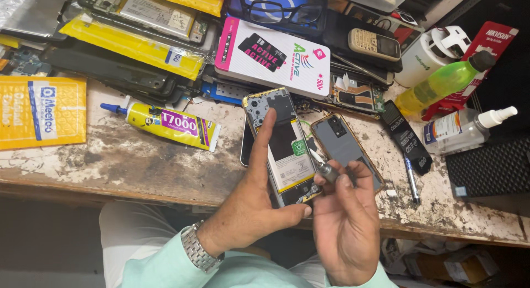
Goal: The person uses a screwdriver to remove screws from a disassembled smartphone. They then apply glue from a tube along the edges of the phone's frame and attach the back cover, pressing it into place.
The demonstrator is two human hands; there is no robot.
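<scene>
My left hand [254,202] holds an opened smartphone [281,139] with its back removed, battery and circuit parts showing; the index finger lies along its left side and the thumb braces the bottom edge. My right hand [345,222] grips a small metal-tipped screwdriver [326,168], whose tip touches the phone's right edge near the middle. A grey phone back cover [345,147] lies on the bench just right of the phone, partly behind my right hand.
A yellow glue tube [168,123] lies left on the worn wooden bench [138,166]. Behind are a white-and-pink box [273,56], a circuit board [359,95], eyeglasses [281,11], a keypad phone [375,44], yellow packets [41,111], a green bottle [441,84], a spray bottle [469,128].
</scene>
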